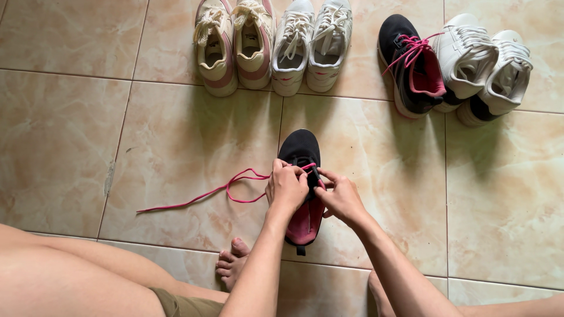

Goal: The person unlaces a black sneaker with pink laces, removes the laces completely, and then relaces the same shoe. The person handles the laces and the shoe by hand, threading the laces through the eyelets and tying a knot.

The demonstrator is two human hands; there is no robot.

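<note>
A black sneaker (300, 149) with a pink lining lies on the tiled floor, toe pointing away from me. My left hand (286, 186) pinches the pink shoelace (200, 196) at the shoe's eyelets. My right hand (341, 196) grips the lace and the shoe's upper on the right side. A long loose end of the lace trails left across the tile. Both hands cover the middle of the shoe.
Along the far side stand a beige-and-pink pair of sneakers (235, 44), a white pair (311, 44), one black sneaker with pink laces (411, 64), and a white pair (487, 64). My bare leg (76, 276) and toes (232, 264) are at the bottom.
</note>
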